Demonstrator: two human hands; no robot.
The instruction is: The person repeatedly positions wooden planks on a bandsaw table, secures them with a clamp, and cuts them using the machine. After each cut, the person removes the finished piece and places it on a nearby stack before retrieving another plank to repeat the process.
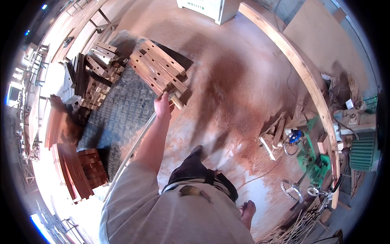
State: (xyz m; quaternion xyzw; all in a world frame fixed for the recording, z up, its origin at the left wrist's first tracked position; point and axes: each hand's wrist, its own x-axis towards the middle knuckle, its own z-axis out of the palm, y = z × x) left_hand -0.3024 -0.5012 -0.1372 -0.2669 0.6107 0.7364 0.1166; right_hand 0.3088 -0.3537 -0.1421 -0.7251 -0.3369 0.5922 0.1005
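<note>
My left arm reaches forward, and my left hand [162, 106] is closed at the near end of a mortised wooden board, one of a stack of boards [154, 67]. These are reddish-brown, with small dark square holes cut in them. A short wooden piece [176, 102] sticks out beside my fingers. How far the fingers go round the board is hidden. Low at my right side hangs my right hand [248, 210], away from the wood. Its fingers are curled, and what they hold, if anything, does not show.
The stack lies on a dark printed sheet [122, 103]. More wood pieces [95, 97] are piled left, with red-brown blocks [93, 164] nearer. A long curved-looking plank [300, 65] runs along the right, near a green machine [315, 162] with handwheels. Sawdust covers the floor [227, 93].
</note>
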